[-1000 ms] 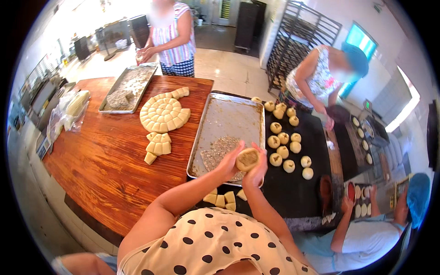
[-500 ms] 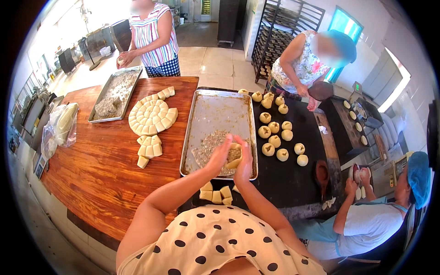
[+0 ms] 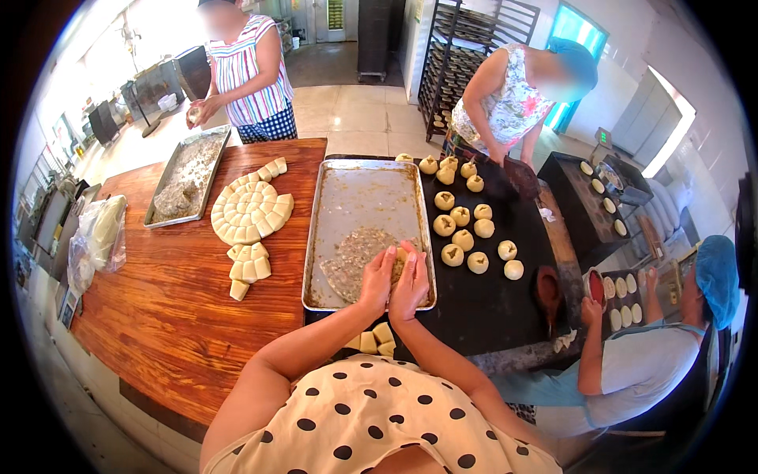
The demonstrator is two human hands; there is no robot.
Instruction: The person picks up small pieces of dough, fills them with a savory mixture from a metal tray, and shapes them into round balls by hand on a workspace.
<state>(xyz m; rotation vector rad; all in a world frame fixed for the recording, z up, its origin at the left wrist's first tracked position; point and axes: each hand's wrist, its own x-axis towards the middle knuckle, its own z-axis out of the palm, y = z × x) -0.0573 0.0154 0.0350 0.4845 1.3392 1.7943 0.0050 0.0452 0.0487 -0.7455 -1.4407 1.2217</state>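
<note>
Over the near end of a metal baking tray (image 3: 367,193), both hands cup one piece of dough with crumbly filling (image 3: 400,257). My left hand (image 3: 377,278) closes on its left side and my right hand (image 3: 410,283) on its right, thumbs close together. Most of the dough is hidden behind the fingers. Loose grainy filling (image 3: 345,259) lies on the tray beside my left hand. Just in front of my body sit several cut dough pieces (image 3: 377,340). Right of the tray, several pinched dough balls (image 3: 463,238) stand on a black surface.
On the wooden table (image 3: 150,292) at left lie cut dough pieces in a round (image 3: 251,209), a second filling tray (image 3: 188,178) and a plastic bag (image 3: 103,237). A dark wooden paddle (image 3: 548,292) rests at right. Co-workers stand far left, far right and near right (image 3: 655,355).
My hands have closed further around the dough, covering more of it. The view has shifted slightly. The near-right co-worker's hands have moved apart, and the far-right co-worker has lowered a dark round object.
</note>
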